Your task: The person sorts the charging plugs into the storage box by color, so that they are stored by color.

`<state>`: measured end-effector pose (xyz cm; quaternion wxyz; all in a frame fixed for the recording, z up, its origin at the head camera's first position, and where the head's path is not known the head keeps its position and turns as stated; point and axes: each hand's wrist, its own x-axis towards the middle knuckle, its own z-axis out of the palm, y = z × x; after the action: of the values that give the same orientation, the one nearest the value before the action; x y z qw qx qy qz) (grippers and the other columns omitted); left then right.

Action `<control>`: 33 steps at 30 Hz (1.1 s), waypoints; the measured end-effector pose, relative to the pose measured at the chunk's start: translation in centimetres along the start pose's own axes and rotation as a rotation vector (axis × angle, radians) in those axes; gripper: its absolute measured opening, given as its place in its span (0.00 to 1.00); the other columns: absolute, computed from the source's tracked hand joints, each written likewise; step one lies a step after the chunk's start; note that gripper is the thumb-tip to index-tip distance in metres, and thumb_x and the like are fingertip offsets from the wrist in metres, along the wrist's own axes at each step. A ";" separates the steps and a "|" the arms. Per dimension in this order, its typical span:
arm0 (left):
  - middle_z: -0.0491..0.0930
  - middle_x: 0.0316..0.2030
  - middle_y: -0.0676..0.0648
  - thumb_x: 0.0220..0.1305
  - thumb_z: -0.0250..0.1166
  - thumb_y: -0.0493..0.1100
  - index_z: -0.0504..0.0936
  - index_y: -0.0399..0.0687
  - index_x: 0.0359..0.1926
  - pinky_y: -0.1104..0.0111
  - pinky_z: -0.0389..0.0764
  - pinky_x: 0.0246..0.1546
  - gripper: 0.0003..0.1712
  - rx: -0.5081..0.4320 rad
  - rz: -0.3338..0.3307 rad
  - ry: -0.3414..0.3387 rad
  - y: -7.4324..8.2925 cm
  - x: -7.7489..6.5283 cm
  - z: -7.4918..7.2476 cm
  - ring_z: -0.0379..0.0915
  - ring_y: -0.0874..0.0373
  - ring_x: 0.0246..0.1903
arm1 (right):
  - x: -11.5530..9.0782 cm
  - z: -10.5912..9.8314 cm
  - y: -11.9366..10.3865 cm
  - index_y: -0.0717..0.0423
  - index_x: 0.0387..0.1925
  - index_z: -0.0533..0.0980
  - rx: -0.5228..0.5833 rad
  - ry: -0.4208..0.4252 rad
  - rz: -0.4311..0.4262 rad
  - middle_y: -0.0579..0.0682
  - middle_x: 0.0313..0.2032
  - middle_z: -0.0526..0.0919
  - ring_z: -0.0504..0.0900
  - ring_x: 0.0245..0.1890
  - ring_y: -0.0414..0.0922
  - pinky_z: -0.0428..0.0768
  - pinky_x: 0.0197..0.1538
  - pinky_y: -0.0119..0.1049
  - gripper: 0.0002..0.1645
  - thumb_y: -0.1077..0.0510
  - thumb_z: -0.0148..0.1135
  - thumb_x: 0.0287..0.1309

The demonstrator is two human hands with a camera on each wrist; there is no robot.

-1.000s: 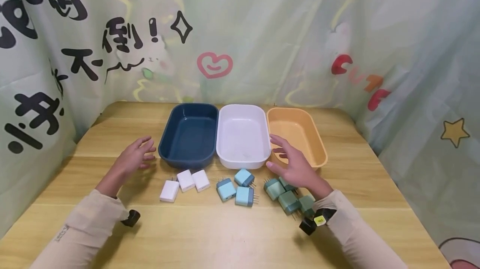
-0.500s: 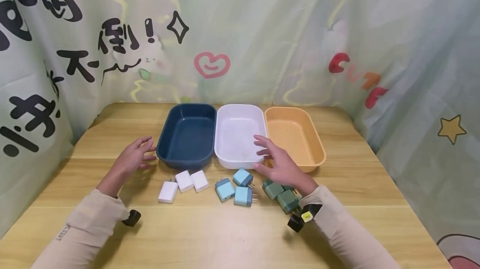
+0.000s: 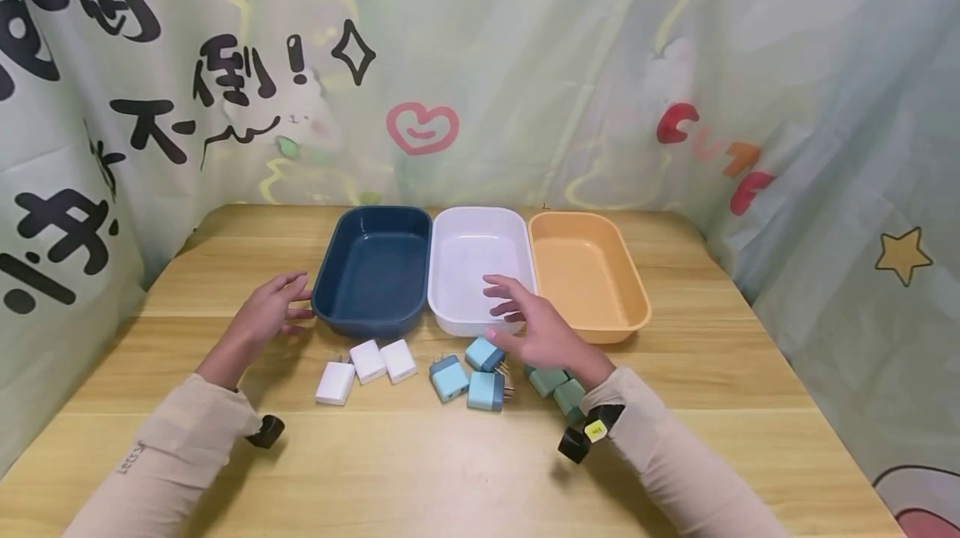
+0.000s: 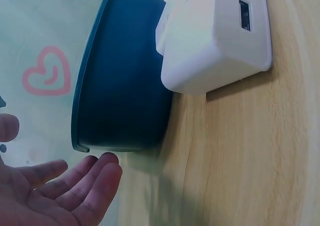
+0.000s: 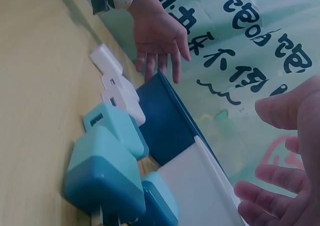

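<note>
My left hand [image 3: 270, 311], fingers loosely extended, hovers beside the left wall of the navy bin [image 3: 375, 271] and holds nothing. My right hand [image 3: 543, 334], fingers spread and also holding nothing, is over the front right corner of the white bin [image 3: 480, 326]. Three white plug adapters [image 3: 335, 383] lie in front of the navy bin. Three light-blue plug adapters [image 3: 448, 378] sit below the white bin, close to my right fingertips in the head view. Green plug adapters [image 3: 547, 381] are partly hidden under my right wrist.
An orange bin [image 3: 588, 271] stands right of the white one, the three in a row toward the back of the wooden table [image 3: 405, 471]. A printed curtain [image 3: 510, 88] hangs behind and at both sides.
The right hand has moved left, from the orange bin's near-left edge to the white bin's front, its forearm covering more of the green adapters. The left hand stays nearly still.
</note>
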<state>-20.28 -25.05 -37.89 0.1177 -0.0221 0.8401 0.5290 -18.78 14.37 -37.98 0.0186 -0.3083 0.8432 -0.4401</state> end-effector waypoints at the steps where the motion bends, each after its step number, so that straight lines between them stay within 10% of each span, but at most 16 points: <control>1: 0.58 0.67 0.27 0.74 0.36 0.64 0.44 0.35 0.75 0.52 0.78 0.51 0.44 -0.003 0.004 0.001 -0.1 0.0 0.0 0.67 0.34 0.59 | 0.0 0.2 0.0 0.56 0.70 0.58 0.006 -0.003 -0.001 0.62 0.61 0.72 0.78 0.52 0.55 0.80 0.51 0.50 0.41 0.61 0.65 0.58; 33: 0.59 0.65 0.26 0.77 0.39 0.58 0.50 0.35 0.74 0.62 0.83 0.40 0.38 -0.071 0.027 0.004 0.0 0.4 0.5 0.74 0.42 0.51 | 2.4 4.3 -1.1 0.62 0.69 0.58 0.201 -0.192 -0.062 0.66 0.59 0.73 0.76 0.56 0.61 0.76 0.57 0.51 0.38 0.64 0.63 0.60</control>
<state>-20.60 -24.55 -38.20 0.1081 -0.0160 0.8213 0.5599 -18.90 9.47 -39.16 0.1166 -0.3715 0.7792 -0.4912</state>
